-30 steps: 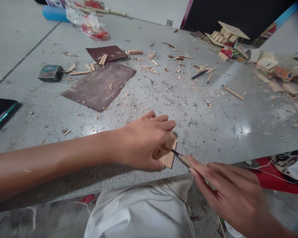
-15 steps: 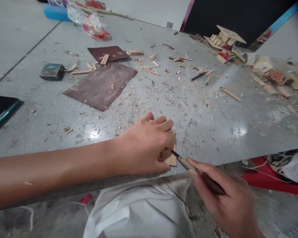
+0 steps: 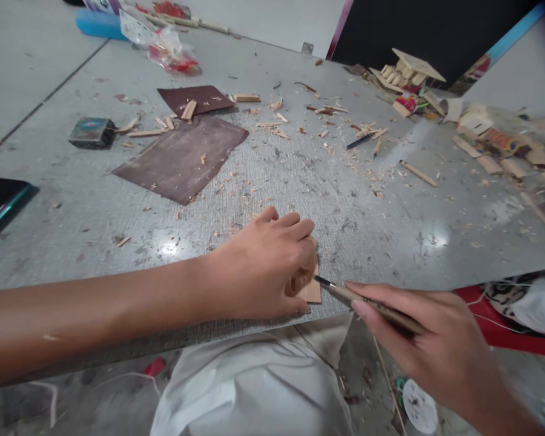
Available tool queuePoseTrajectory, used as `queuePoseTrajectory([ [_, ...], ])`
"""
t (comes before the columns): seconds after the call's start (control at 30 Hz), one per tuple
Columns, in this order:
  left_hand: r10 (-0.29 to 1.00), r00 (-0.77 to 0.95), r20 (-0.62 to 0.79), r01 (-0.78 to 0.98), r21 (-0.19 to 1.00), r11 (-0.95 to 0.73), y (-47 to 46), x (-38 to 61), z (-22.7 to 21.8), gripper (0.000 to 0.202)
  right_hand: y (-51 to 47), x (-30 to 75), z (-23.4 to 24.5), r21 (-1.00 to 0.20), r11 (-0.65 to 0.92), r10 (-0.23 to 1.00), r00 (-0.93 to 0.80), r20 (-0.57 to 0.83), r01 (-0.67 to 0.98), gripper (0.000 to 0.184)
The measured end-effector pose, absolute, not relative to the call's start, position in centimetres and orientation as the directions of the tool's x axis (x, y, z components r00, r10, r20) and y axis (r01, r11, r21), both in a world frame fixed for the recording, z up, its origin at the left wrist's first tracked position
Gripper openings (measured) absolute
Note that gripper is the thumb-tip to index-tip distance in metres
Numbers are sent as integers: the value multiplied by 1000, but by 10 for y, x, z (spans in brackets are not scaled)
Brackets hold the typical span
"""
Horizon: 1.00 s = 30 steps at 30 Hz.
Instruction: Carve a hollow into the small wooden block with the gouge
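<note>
My left hand (image 3: 272,263) is curled over a small flat piece of wood (image 3: 315,293) near the table's front edge, pressing it down. Most of the piece is hidden under the palm and fingers. A carving tool (image 3: 345,294) with a wooden handle and a dark metal tip is gripped in my right hand (image 3: 440,339), thumb and fingers wrapped along the handle. Its tip points left and meets the wood, or comes very close to it, beside my left thumb.
Brown sandpaper sheets (image 3: 181,158) lie beyond my left arm, near a dark small box (image 3: 91,132). A phone-like dark device (image 3: 2,206) rests at far left. Wood shavings, carving tools (image 3: 418,173) and wood scraps (image 3: 485,162) are scattered across the table (image 3: 263,188).
My right hand has shifted right and slightly up, and the tool lies at a flatter angle. My left hand keeps its hold on the wood.
</note>
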<state>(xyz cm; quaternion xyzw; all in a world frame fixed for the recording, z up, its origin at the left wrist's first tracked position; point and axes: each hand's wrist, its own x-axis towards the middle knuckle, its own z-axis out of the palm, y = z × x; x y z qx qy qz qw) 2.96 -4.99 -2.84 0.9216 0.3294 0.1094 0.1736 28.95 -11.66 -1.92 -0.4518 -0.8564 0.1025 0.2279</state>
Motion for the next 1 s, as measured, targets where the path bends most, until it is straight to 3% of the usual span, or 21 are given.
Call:
queuePoseTrajectory([
  [0.3, 647, 759, 76, 571, 399, -717, -50, 31, -29, 30, -113, 291, -10, -317, 570, 822, -526, 217, 758, 23],
  [0.8, 646, 758, 90, 571, 386, -724, -51, 29, -28, 36, -109, 289, -5, -312, 569, 822, -533, 200, 761, 23],
  [1.0, 637, 768, 65, 558, 420, -715, -50, 30, -28, 35, -109, 288, -4, -257, 619, 785, -575, 231, 742, 23],
])
